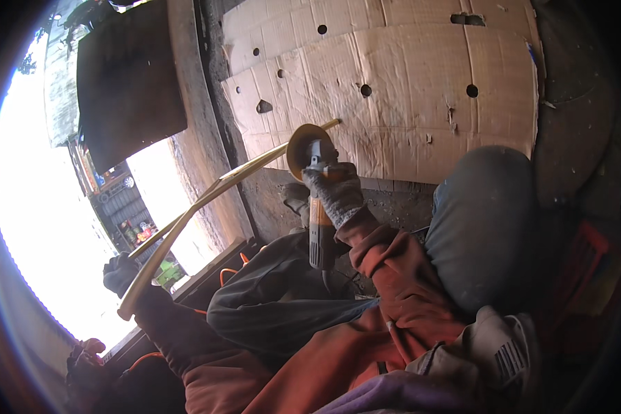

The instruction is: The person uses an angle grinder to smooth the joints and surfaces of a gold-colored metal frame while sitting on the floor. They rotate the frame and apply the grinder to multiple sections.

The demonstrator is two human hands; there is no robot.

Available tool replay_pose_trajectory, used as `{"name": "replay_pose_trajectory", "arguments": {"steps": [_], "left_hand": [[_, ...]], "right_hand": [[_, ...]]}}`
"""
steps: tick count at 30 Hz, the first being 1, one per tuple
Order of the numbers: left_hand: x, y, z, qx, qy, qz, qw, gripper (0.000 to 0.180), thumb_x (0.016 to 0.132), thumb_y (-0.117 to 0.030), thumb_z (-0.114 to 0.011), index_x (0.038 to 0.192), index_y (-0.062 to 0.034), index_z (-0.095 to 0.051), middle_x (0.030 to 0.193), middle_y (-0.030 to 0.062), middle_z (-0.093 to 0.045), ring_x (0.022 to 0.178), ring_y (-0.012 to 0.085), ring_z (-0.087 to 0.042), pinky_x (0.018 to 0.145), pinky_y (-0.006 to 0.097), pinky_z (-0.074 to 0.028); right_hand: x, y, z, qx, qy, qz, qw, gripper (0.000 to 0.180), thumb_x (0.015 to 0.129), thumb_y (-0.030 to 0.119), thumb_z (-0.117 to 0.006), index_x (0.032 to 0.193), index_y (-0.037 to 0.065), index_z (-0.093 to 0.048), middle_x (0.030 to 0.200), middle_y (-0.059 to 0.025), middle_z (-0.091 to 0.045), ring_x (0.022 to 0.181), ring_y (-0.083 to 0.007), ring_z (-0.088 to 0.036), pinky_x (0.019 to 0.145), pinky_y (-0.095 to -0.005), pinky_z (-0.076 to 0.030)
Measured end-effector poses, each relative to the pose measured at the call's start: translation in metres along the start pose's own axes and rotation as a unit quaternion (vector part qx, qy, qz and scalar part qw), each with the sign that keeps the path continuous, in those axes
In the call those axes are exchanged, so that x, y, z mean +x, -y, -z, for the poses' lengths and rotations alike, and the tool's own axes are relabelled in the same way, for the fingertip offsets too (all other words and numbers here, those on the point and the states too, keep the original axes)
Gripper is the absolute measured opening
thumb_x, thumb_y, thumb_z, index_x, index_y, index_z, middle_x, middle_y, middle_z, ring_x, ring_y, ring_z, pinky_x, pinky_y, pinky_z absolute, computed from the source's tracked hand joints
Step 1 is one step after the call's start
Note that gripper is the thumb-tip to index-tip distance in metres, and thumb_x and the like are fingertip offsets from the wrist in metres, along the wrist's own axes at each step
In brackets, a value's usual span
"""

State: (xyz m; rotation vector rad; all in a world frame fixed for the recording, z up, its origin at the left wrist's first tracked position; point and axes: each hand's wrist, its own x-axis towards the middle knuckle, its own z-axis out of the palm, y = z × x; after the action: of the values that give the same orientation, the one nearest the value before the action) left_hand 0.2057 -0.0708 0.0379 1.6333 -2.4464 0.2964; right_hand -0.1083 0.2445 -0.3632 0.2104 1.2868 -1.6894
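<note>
My gloved right hand (334, 195) is closed around the body of an orange and black angle grinder (321, 231). A round yellowish disc or guard (300, 148) is at the grinder's far end. It sits against or just over a long, curved, yellowish strip (238, 171), though I cannot tell whether they touch. Toward the left the strip splits into two arms. My left hand (121, 274), in a dark glove, is closed at that forked end; part of its grip is hidden behind the strip. The strip's far tip lies over the cardboard.
Flattened brown cardboard (407, 90) with punched holes covers the ground ahead. A dark panel (127, 83) stands at upper left beside a bright opening. An orange cord (226, 274) runs near my legs. A red crate-like object (590, 259) is at right, in shadow.
</note>
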Motion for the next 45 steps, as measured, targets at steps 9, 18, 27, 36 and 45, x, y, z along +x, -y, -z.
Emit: {"name": "replay_pose_trajectory", "arguments": {"steps": [9, 18, 27, 36, 45], "left_hand": [[-0.002, -0.101, 0.024, 0.669, 0.135, -0.093, 0.725, 0.005, 0.084, -0.021, -0.059, 0.085, -0.0167, -0.061, 0.074, -0.0019, -0.057, 0.069, 0.0121, -0.053, 0.072, 0.026, -0.043], [0.001, -0.219, 0.029, 0.645, 0.037, -0.186, 0.741, 0.015, 0.085, -0.012, -0.054, 0.070, -0.0152, -0.057, 0.074, -0.0017, -0.059, 0.077, 0.0158, -0.061, 0.073, 0.033, -0.046], [0.010, -0.249, 0.059, 0.729, -0.041, -0.350, 0.587, 0.011, 0.076, -0.013, -0.060, 0.067, -0.0168, -0.055, 0.066, -0.0001, -0.054, 0.071, 0.0163, -0.059, 0.061, 0.032, -0.046], [-0.001, -0.236, 0.062, 0.580, -0.130, -0.321, 0.738, 0.017, 0.068, -0.014, -0.064, 0.058, -0.0190, -0.050, 0.059, -0.0024, -0.049, 0.059, 0.0155, -0.053, 0.057, 0.031, -0.041], [0.001, -0.277, 0.065, 0.605, -0.146, -0.304, 0.721, 0.017, 0.071, -0.008, -0.062, 0.060, -0.0164, -0.052, 0.062, 0.0000, -0.051, 0.060, 0.0169, -0.054, 0.058, 0.030, -0.042]], "right_hand": [[-0.028, -0.002, -0.034, 0.020, 0.036, 0.047, 0.998, 0.036, 0.076, 0.020, -0.081, 0.101, 0.006, -0.058, 0.088, -0.0040, -0.067, 0.076, -0.0131, -0.065, 0.065, -0.0295, -0.053], [0.000, 0.043, 0.016, 0.099, 0.071, -0.186, 0.975, 0.038, 0.078, 0.020, -0.080, 0.104, 0.008, -0.056, 0.092, -0.0033, -0.067, 0.081, -0.0141, -0.065, 0.069, -0.0295, -0.053], [-0.024, 0.018, -0.020, 0.237, 0.166, -0.083, 0.954, 0.035, 0.079, 0.016, -0.078, 0.105, 0.007, -0.056, 0.091, -0.0029, -0.067, 0.079, -0.0149, -0.065, 0.071, -0.0290, -0.053], [-0.047, 0.036, -0.027, 0.056, 0.136, 0.029, 0.989, 0.045, 0.074, 0.015, -0.083, 0.105, 0.004, -0.052, 0.091, -0.0045, -0.068, 0.078, -0.0124, -0.066, 0.070, -0.0268, -0.054], [-0.031, 0.076, 0.020, 0.143, 0.117, -0.207, 0.961, 0.043, 0.074, 0.018, -0.084, 0.105, 0.006, -0.057, 0.081, -0.0035, -0.066, 0.070, -0.0107, -0.062, 0.062, -0.0265, -0.053]]}}
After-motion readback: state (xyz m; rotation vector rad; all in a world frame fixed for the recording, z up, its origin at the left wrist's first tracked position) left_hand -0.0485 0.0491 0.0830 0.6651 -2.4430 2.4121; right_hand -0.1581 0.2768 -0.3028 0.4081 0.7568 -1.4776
